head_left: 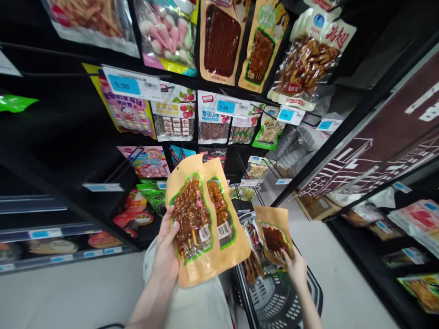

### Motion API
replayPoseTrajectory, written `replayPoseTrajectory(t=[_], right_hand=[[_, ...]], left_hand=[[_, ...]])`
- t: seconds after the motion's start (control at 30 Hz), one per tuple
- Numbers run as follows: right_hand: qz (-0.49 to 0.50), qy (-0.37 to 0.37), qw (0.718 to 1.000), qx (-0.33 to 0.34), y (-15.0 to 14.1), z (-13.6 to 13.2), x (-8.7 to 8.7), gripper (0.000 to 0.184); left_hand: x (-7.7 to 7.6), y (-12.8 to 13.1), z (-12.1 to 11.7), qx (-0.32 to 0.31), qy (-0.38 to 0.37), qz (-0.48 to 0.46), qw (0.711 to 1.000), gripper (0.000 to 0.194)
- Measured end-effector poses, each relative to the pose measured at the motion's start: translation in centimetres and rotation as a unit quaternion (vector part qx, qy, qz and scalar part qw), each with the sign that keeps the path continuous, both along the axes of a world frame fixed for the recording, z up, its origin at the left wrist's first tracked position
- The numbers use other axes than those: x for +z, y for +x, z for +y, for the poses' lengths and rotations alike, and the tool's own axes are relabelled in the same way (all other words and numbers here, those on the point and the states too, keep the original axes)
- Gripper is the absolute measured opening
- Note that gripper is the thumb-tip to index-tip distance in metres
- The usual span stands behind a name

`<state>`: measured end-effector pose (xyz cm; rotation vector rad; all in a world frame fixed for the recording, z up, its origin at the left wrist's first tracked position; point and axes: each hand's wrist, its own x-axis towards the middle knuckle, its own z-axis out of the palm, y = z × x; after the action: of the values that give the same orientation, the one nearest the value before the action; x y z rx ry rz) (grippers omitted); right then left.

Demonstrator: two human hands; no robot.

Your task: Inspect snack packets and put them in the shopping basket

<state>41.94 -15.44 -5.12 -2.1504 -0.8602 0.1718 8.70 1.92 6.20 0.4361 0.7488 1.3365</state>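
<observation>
My left hand (167, 249) is closed on two tan snack packets (194, 214), fanned so that one overlaps the other. Through their green-edged windows show brown skewered pieces and barcode labels. Lower right, my right hand (295, 269) grips a smaller-looking tan snack packet (274, 230) by its lower edge, with dark brown food behind its window. That packet is above a dark shopping basket (270, 297) with slotted sides. Several snack packs (253, 267) lie inside the basket, partly hidden by the packets I hold.
Ahead, bagged snacks (219, 41) hang on hooks of a black rack with price tags (132, 86). A dark shelf of packaged food (411, 219) stands at right, beyond a brown printed panel (377, 137). Round red packs (133, 217) sit low at left. Grey floor (343, 269) runs between.
</observation>
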Motion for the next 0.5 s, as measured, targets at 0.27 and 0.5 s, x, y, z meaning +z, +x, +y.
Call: replayPoseTrajectory(t=[0.27,0.5], right_hand=[[-0.067,-0.09,0.992,0.063,0.2,0.6,-7.9,0.044],[-0.092,-0.171,0.978,0.069,-0.1,1.2,-11.3,0.039]], left_hand=[[-0.7,0.1,0.2,0.004,0.005,0.035,0.999,0.044],[-0.6,0.3,0.2,-0.005,0.006,0.051,0.999,0.043]])
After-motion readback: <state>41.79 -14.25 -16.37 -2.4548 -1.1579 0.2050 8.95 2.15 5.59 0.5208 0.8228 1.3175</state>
